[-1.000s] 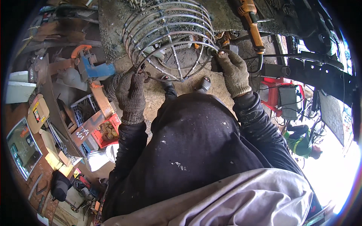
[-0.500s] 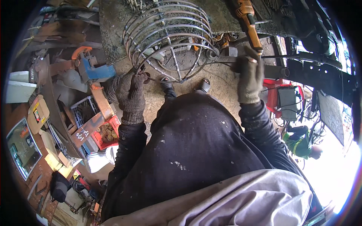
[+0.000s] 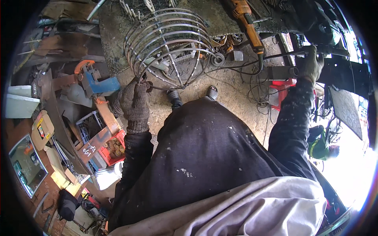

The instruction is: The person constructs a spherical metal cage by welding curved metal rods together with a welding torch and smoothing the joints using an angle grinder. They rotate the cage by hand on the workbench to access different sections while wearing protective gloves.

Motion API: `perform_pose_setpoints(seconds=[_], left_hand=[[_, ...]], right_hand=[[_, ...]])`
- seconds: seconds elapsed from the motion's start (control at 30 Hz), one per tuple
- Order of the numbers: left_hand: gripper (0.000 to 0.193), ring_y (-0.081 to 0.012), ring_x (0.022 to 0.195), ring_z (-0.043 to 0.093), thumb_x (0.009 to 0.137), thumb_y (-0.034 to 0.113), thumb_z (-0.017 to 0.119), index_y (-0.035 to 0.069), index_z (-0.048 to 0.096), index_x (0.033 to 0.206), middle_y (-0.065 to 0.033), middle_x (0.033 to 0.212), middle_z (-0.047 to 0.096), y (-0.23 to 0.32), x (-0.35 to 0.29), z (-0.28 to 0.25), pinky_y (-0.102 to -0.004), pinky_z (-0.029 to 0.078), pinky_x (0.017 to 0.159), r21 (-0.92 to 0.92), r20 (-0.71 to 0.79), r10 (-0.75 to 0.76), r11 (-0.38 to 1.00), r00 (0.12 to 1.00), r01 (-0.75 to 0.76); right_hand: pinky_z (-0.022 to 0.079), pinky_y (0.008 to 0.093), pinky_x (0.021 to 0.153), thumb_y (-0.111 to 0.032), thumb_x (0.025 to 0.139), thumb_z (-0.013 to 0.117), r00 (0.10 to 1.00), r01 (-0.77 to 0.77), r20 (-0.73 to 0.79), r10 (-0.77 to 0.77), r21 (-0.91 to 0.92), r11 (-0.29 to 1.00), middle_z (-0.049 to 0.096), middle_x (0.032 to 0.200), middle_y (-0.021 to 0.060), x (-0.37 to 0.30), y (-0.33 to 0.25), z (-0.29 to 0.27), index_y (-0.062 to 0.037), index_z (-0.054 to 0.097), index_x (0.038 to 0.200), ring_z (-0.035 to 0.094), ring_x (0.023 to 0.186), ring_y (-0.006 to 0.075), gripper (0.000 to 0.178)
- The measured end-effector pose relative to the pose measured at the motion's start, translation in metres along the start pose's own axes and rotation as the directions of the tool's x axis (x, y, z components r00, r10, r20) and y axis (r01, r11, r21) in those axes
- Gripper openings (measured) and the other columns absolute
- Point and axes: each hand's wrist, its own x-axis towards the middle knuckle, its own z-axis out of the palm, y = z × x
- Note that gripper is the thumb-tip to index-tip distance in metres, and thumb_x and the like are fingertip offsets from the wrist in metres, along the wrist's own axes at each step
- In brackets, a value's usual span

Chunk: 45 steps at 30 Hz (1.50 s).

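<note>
- A person in a dark, paint-flecked top stands over a round wire cage [image 3: 169, 47] of bent steel rods that rests on the concrete floor [image 3: 236, 94] just ahead of two dark shoes [image 3: 193, 94].
- The left hand [image 3: 136, 102], in a grey knitted glove, is clenched around the cage's lowest rod at its near left edge.
- The right hand [image 3: 313, 65], also gloved, is stretched well out to the right, away from the cage, its fingers wrapped over a dark bar [image 3: 315, 50] beside a black machine [image 3: 346, 74]; how firm the hold is cannot be told.
- An orange power tool [image 3: 248, 19] lies beyond the cage to its right, its black cable [image 3: 260, 84] looping over the floor.
- Small metal rings and offcuts [image 3: 226, 41] sit between the cage and the tool.
- A red stool [image 3: 283, 88] stands under the right forearm, near a short steel tube [image 3: 281, 72].
- Left of the cage, a blue vise [image 3: 96, 80] with an orange part sits among scrap.
- Lower left, a red crate [image 3: 114, 147] holds rusty parts, with a white crate [image 3: 88, 128] just beside it.
- A cardboard box [image 3: 41, 128] and a framed mirror [image 3: 25, 165] lie at the far left edge.
- At the right rim, another person in a high-visibility green jacket [image 3: 321, 145] is partly seen in bright daylight.
</note>
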Motion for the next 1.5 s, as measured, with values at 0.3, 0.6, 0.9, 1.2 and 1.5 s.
perform_pose_setpoints(seconds=[0.3,0.6,0.9,1.2,1.5], left_hand=[[0.031,-0.0204,0.093,0.062,0.100,0.022,0.054,-0.006,0.062,0.112,-0.0135,0.105,0.066,0.021,0.009,-0.009,-0.0343,0.051,0.085,0.026,0.275,0.011,0.999,0.961,-0.019],[0.033,-0.0199,0.093,0.063,0.098,0.021,0.057,-0.006,0.061,0.115,-0.0131,0.106,0.066,0.008,0.000,0.000,-0.0333,0.050,0.083,-0.081,0.003,0.020,0.997,1.000,-0.019],[0.039,-0.0155,0.084,0.061,0.097,0.026,0.060,-0.006,0.060,0.118,-0.0081,0.093,0.066,0.019,0.029,-0.029,-0.0305,0.049,0.077,-0.321,0.435,-0.200,0.877,0.878,0.359],[0.040,-0.0150,0.082,0.055,0.102,0.016,0.052,-0.008,0.049,0.133,-0.0076,0.091,0.060,-0.004,0.006,-0.003,-0.0321,0.047,0.074,-0.250,0.200,0.126,0.965,0.972,-0.074],[0.044,-0.0148,0.082,0.055,0.100,0.018,0.056,-0.007,0.047,0.135,-0.0076,0.093,0.061,-0.042,0.020,-0.010,-0.0312,0.047,0.075,-0.626,0.320,0.237,0.780,0.917,0.017]], right_hand=[[0.050,0.0387,0.085,-0.059,0.080,0.070,0.948,0.318,0.292,-0.129,-0.821,0.474,0.069,0.106,0.0179,0.053,0.039,-0.002,-0.0035,0.062,0.120,0.066,0.100,0.0304,0.069],[0.042,0.0406,0.102,-0.044,0.073,0.080,0.916,0.072,-0.382,-0.121,-0.139,0.988,0.058,0.125,0.0228,0.011,0.021,0.012,0.0045,0.050,0.131,0.057,0.117,0.0372,0.081],[0.048,0.0403,0.095,-0.043,0.074,0.079,0.955,0.037,-0.268,-0.130,-0.326,0.945,0.067,0.115,0.0202,0.052,0.025,0.013,0.0066,0.059,0.120,0.063,0.109,0.0357,0.070],[0.050,0.0375,0.090,-0.043,0.077,0.075,0.922,-0.124,-0.386,0.036,-0.206,0.971,0.069,0.110,0.0196,0.063,0.003,0.012,0.0029,0.063,0.116,0.066,0.103,0.0320,0.062],[0.054,0.0357,0.078,-0.031,0.084,0.071,0.676,0.573,0.420,-0.606,-0.816,0.073,0.070,0.101,0.0119,0.030,-0.067,-0.116,-0.0019,0.062,0.117,0.067,0.093,0.0251,0.045]])
